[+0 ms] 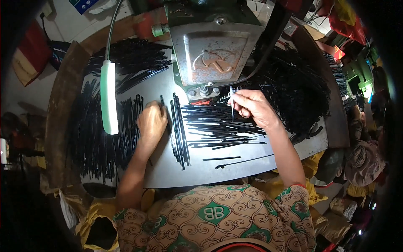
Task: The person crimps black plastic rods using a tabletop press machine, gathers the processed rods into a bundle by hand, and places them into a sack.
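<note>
My left hand [152, 121] is closed in a fist over the metal tabletop, with the end of a thin black rod [162, 99] jutting out past its fingers. Between thumb and fingertips, my right hand [253, 106] pinches a thin rod [232, 101], held upright just right of the press head. A green press machine [220, 50] stands over the work, its tool [204, 93] above a small red part [200, 103]. Below it several black rods [218, 122] lie crosswise. Beside my left hand a narrow row of black rods [178, 130] lies lengthwise.
Large heaps of black rods cover the table's left side [92, 138] and right side [298, 88]. A lit lamp [109, 98] hangs on a flexible neck at left. Brown boards [63, 109] edge the table. Another person [363, 155] sits at far right.
</note>
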`<act>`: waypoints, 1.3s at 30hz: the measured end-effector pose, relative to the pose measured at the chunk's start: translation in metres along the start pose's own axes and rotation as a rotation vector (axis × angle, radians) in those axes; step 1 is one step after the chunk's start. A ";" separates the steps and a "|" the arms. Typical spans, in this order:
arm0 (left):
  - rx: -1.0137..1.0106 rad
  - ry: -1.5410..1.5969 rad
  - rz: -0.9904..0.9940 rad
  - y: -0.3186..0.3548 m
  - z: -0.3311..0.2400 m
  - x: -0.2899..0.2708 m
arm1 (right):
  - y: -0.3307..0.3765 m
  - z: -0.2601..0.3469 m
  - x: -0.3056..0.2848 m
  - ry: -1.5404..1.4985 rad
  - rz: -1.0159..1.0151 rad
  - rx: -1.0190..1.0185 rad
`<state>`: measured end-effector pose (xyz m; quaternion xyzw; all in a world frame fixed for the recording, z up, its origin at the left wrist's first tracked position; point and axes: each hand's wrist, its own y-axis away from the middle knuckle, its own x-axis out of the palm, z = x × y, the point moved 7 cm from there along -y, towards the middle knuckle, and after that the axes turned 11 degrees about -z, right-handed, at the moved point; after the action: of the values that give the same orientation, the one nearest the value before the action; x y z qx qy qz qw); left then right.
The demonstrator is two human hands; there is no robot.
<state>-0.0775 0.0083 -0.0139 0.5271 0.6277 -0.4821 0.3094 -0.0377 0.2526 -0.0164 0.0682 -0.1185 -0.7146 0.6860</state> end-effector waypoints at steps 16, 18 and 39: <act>-0.082 0.114 -0.005 -0.003 0.004 -0.004 | -0.008 -0.008 0.012 -0.610 -0.287 -0.011; -0.080 0.335 -0.093 -0.003 -0.001 -0.011 | -0.010 -0.011 0.015 -0.661 -0.277 -0.010; 0.197 0.741 -0.126 0.009 -0.073 -0.003 | -0.013 -0.012 0.028 -0.683 -0.318 -0.125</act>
<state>-0.0590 0.0746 0.0110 0.6531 0.6789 -0.3349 -0.0206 -0.0486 0.2242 -0.0299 -0.1984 -0.2846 -0.7996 0.4901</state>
